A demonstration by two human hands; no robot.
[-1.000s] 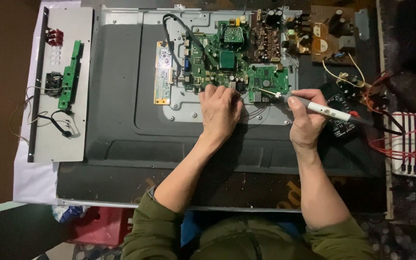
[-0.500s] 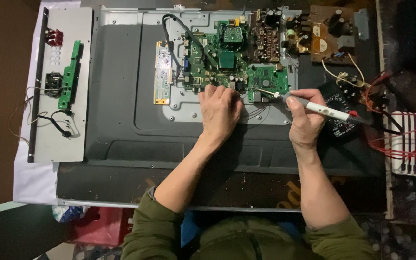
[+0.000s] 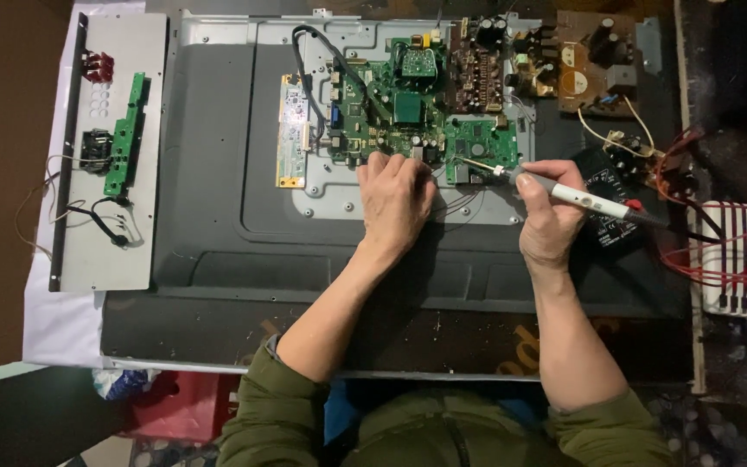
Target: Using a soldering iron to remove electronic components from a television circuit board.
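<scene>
A person's left hand point(image 3: 395, 195) rests knuckles-up on the lower edge of a green circuit board point(image 3: 395, 108) mounted in the opened back of a flat-screen television point(image 3: 209, 173) lying on the bench, its fingers point(image 3: 391, 164) curled together over the board's bottom components; whether they pinch anything cannot be told. The right hand point(image 3: 551, 216), fingers clamped around a white soldering iron point(image 3: 577, 197), holds the tool's metal tip against the small green board point(image 3: 482, 147) just left of those fingers. A brown power board point(image 3: 594, 65) lies beyond the right hand, red wires point(image 3: 719, 251) to its right, and a grey panel point(image 3: 110, 147) sits well left.
</scene>
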